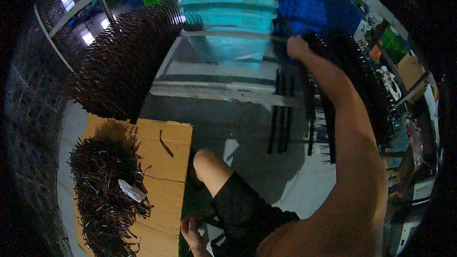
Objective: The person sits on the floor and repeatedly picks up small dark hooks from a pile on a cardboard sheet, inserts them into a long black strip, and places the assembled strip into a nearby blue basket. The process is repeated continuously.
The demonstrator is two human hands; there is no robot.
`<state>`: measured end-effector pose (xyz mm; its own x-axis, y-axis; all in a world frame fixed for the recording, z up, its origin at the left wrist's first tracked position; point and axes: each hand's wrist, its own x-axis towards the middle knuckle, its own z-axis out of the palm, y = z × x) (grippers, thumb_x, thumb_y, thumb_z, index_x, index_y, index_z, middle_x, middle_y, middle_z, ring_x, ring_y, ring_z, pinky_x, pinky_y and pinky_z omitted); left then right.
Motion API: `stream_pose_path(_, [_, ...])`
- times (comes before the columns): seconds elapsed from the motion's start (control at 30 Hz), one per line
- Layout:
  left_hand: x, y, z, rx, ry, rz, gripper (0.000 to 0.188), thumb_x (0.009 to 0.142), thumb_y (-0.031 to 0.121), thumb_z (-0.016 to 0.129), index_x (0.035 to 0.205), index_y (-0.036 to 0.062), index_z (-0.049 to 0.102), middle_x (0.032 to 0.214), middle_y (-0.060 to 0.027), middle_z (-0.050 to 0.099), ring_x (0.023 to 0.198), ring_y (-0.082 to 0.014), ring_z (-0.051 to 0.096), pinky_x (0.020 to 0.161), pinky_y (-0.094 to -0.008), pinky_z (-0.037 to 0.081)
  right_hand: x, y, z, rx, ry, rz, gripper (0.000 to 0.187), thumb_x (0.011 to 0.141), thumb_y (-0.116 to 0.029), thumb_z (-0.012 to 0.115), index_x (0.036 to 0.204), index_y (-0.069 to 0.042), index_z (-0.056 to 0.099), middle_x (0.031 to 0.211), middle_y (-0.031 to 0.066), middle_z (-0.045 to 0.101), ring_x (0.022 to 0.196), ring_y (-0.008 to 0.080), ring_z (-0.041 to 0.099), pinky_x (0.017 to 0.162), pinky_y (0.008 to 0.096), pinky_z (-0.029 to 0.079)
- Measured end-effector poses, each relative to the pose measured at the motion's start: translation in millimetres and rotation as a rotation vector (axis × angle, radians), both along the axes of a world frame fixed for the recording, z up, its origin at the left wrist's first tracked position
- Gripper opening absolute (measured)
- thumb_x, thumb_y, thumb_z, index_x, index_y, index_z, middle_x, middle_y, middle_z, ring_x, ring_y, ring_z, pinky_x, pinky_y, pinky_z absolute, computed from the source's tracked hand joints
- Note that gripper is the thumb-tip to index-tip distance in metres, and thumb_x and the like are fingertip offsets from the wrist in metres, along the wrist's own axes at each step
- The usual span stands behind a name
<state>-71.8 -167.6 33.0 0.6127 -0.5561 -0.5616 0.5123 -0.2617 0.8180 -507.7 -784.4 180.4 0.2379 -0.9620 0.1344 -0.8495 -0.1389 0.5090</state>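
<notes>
In a dim workroom with stacked turquoise crates, the right hand, curled, is beside the row of dark strips, well apart from the left hand near the cardboard bearing a dark pile, and I cannot tell if either hand grips something.

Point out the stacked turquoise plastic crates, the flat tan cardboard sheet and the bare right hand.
Stacked turquoise plastic crates (229,10): head view, front wall.
Flat tan cardboard sheet (164,195): head view, bare right part.
Bare right hand (297,47): head view, middle of the hand.
</notes>
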Motion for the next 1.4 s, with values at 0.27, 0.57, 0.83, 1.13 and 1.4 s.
stream_pose_path(0.27, [-18.4, -10.8, -0.7, -0.136, -0.306, -0.165, 0.020, 0.084, 0.008, 0.057, 0.102, -0.0011, 0.058, 0.087, -0.0089, 0.061, 0.080, -0.0174, 0.056, 0.070, -0.0321, 0.047, -34.1, 20.3, 37.3, -0.088, -0.610, -0.070, 0.056, 0.070, -0.019, 0.065, 0.120, 0.003, 0.055, 0.099, 0.0247, 0.064, 0.091, 0.0372, 0.062, 0.078, 0.0420, 0.050])
stream_pose_path(0.57, [-16.3, -5.1, 11.4, -0.303, -0.167, -0.074, 0.022, 0.095, 0.017, 0.053, 0.080, 0.0013, 0.057, 0.078, -0.0023, 0.057, 0.072, -0.0116, 0.049, 0.069, -0.0272, 0.041, 132.8, 202.1, 105.9, 0.001, -0.827, 0.413, 0.062, 0.077, -0.007, 0.065, 0.136, -0.006, 0.043, 0.115, 0.0220, 0.049, 0.101, 0.0376, 0.053, 0.085, 0.0404, 0.045])
stream_pose_path(0.83, [9.4, 58.7, 46.1, -0.401, -0.139, 0.291, 0.025, 0.096, 0.020, 0.048, 0.110, 0.0009, 0.058, 0.102, -0.0109, 0.060, 0.093, -0.0192, 0.057, 0.083, -0.0326, 0.044, 256.7, 385.2, 70.6, 0.420, -0.350, 1.442, 0.042, 0.083, -0.011, 0.062, 0.124, -0.016, 0.057, 0.110, 0.0115, 0.054, 0.104, 0.0288, 0.057, 0.073, 0.0346, 0.054])
stream_pose_path(1.13, [67.9, 184.3, 17.0, -0.649, 0.185, 1.161, 0.031, 0.093, 0.029, 0.055, 0.115, 0.0064, 0.054, 0.107, -0.0106, 0.058, 0.107, -0.0256, 0.054, 0.096, -0.0457, 0.041, 488.4, 502.6, -107.6, 0.312, -0.218, 2.418, 0.046, 0.083, -0.019, 0.053, 0.129, -0.025, 0.052, 0.114, -0.0002, 0.052, 0.081, 0.0173, 0.052, 0.059, 0.0285, 0.044])
stream_pose_path(1.4, [115.8, 241.1, -68.6, -0.514, 0.021, 1.282, 0.056, 0.082, -0.011, 0.045, 0.129, 0.0124, 0.029, 0.102, -0.0144, 0.054, 0.090, -0.0281, 0.060, 0.070, -0.0388, 0.055, 503.5, 539.2, -163.6, 0.500, -0.264, 2.210, 0.026, 0.078, -0.017, 0.055, 0.103, -0.011, 0.061, 0.112, 0.0032, 0.057, 0.083, 0.0182, 0.054, 0.063, 0.0307, 0.045])
